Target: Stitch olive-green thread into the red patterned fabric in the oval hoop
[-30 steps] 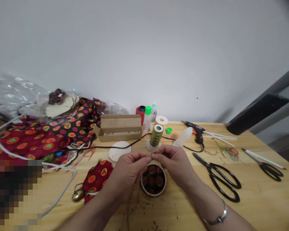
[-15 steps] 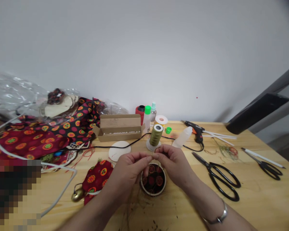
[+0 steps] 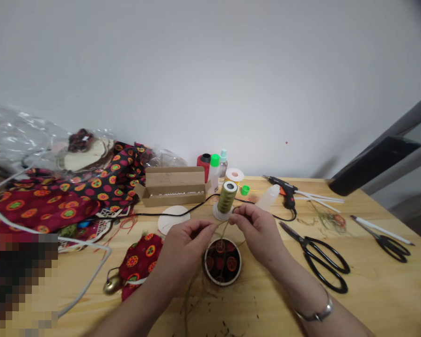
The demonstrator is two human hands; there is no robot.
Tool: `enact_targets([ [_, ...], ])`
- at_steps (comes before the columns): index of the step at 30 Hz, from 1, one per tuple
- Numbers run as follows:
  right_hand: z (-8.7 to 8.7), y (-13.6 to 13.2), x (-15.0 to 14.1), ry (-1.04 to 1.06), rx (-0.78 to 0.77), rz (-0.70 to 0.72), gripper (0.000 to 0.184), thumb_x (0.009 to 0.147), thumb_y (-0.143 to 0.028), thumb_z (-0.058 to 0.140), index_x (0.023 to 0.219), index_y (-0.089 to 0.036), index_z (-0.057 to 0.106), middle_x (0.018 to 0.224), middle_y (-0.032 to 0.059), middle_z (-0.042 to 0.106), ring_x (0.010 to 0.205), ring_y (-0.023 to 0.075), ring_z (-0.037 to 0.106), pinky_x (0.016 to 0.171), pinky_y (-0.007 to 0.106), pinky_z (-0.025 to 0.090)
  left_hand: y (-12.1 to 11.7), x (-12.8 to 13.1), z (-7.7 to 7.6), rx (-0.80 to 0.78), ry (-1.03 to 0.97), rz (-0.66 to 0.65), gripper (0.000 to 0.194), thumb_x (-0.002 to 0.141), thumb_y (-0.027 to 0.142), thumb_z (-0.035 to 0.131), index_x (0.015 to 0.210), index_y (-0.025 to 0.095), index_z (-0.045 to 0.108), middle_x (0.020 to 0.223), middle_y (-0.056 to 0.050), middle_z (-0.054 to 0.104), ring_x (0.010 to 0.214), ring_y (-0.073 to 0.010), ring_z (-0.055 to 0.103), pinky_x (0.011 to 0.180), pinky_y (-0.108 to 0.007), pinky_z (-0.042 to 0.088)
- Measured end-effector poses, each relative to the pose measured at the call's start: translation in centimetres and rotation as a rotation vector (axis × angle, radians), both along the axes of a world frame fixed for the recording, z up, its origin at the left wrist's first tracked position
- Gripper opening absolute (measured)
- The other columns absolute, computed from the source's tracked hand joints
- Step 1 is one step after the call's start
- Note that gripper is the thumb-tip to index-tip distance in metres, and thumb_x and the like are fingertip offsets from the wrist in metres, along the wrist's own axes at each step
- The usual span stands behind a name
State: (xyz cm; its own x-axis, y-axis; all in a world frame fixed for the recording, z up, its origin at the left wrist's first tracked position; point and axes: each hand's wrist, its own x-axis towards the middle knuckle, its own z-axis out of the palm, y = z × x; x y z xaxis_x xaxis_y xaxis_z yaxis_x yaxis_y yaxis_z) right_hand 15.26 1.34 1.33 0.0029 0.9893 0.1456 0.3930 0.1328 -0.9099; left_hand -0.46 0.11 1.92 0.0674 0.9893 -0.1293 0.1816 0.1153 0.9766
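A: What's lying nearest?

B: Loose brownish strands (image 3: 186,304) and dark crumbs (image 3: 225,324) are lying on the worktop (image 3: 284,304), bottom centre. Just beyond, a round patterned piece (image 3: 221,262) is sitting lower centre, pale rim showing, a strand running across its face.

A: Hands?

B: Above its far edge. Left hand (image 3: 187,248) is pinching a thin thread (image 3: 223,223) between thumb and forefinger. Right hand (image 3: 261,234) is doing the same just to the right. Thread is bridging the small gap. Remaining fingers are curling; can't tell if the palms are holding anything.

A: Handling?

B: My read: thread is weighing next to nothing, going limp without tension, probably tangling easily and fraying if jerked. Fingertip pinch near the working point is looking right. Round piece is looking light, stiff at the rim, softer on the face, so rim is the place for gripping.

A: Further out?

B: Black scissors (image 3: 304,242) are lying right of the hands. Olive spool (image 3: 227,199) is standing just past the fingertips, centre. Glue gun (image 3: 288,196) is resting right of it; cardboard box (image 3: 175,201) is sitting left.
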Motion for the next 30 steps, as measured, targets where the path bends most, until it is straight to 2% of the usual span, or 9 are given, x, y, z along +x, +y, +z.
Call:
enact_targets([
  [5, -0.1, -0.1, 0.0, 0.053, -0.043, -0.022, 0.016, 0.076, -0.023, 0.052, 0.062, -0.018, 0.056, 0.058, -0.0013, 0.058, 0.052, 0.0111, 0.046, 0.051, 0.023, 0.034, -0.6, 0.2, -0.3, 0.037, 0.034, -0.103, 0.019, 0.072, 0.033, 0.059, 0.069, 0.018, 0.071, 0.064, -0.001, 0.065, 0.061, -0.0156, 0.053, 0.055, -0.022, 0.039],
  [9, 0.1, 0.0, -0.1, 0.201, -0.144, -0.022, 0.016, 0.076, -0.025, 0.053, 0.062, -0.017, 0.056, 0.055, -0.0014, 0.057, 0.045, 0.0088, 0.04, 0.044, 0.021, 0.03, -1.1, 0.6, -0.8, 0.044, 0.077, -0.225, 0.021, 0.076, 0.032, 0.053, 0.071, 0.019, 0.069, 0.06, -0.001, 0.062, 0.057, -0.0147, 0.052, 0.053, -0.022, 0.039],
  [15, 0.3, -0.2, -0.4, 0.496, -0.31, 0.045, 0.015, 0.073, -0.028, 0.056, 0.067, -0.015, 0.052, 0.061, 0.0001, 0.061, 0.04, 0.0043, 0.031, 0.038, 0.018, 0.021, -1.2, 0.8, -1.1, 0.169, 0.21, -0.406, 0.027, 0.081, 0.028, 0.045, 0.067, 0.019, 0.066, 0.058, 0.001, 0.056, 0.058, -0.0132, 0.048, 0.054, -0.022, 0.034],
  [19, 0.4, -0.3, -0.4, 0.624, -0.352, 0.096, 0.017, 0.074, -0.028, 0.057, 0.067, -0.015, 0.049, 0.058, -0.0007, 0.06, 0.038, 0.0028, 0.028, 0.037, 0.017, 0.017, -1.1, 0.7, -1.3, 0.252, 0.297, -0.436, 0.03, 0.083, 0.026, 0.042, 0.063, 0.019, 0.063, 0.055, 0.002, 0.051, 0.055, -0.0123, 0.046, 0.053, -0.022, 0.03],
  [23, 0.4, -0.2, 0.0, 0.684, -0.312, 0.084, 0.02, 0.076, -0.028, 0.058, 0.065, -0.015, 0.048, 0.053, -0.0036, 0.052, 0.038, 0.0022, 0.029, 0.038, 0.017, 0.017, -1.0, 0.7, -1.2, 0.254, 0.286, -0.433, 0.031, 0.083, 0.028, 0.042, 0.062, 0.019, 0.062, 0.053, 0.002, 0.048, 0.054, -0.0122, 0.043, 0.052, -0.022, 0.03],
  [26, 0.5, 0.1, 0.6, 0.718, -0.171, -0.004, 0.02, 0.077, -0.027, 0.058, 0.066, -0.014, 0.048, 0.053, -0.0046, 0.049, 0.04, 0.0022, 0.03, 0.038, 0.016, 0.019, -1.1, 0.7, -0.7, 0.191, 0.194, -0.492, 0.029, 0.081, 0.027, 0.043, 0.064, 0.018, 0.065, 0.054, 0.002, 0.05, 0.054, -0.0123, 0.043, 0.052, -0.021, 0.029],
  [28, 0.7, 0.4, 1.2, 0.732, -0.043, -0.07, 0.019, 0.078, -0.026, 0.058, 0.067, -0.015, 0.049, 0.054, -0.0048, 0.048, 0.041, 0.0028, 0.031, 0.039, 0.016, 0.021, -1.4, 0.6, -0.4, 0.127, 0.121, -0.63, 0.027, 0.079, 0.027, 0.047, 0.064, 0.017, 0.066, 0.054, 0.002, 0.051, 0.054, -0.0112, 0.043, 0.051, -0.02, 0.03],
  [30, 0.9, 0.7, 1.7, 0.743, 0.044, -0.124, 0.018, 0.078, -0.026, 0.059, 0.067, -0.015, 0.05, 0.054, -0.0048, 0.047, 0.042, 0.0032, 0.032, 0.04, 0.016, 0.023, -1.6, 0.3, -0.5, 0.048, 0.054, -0.854, 0.024, 0.076, 0.026, 0.051, 0.061, 0.016, 0.065, 0.051, 0.003, 0.049, 0.051, -0.0095, 0.042, 0.049, -0.02, 0.03],
])
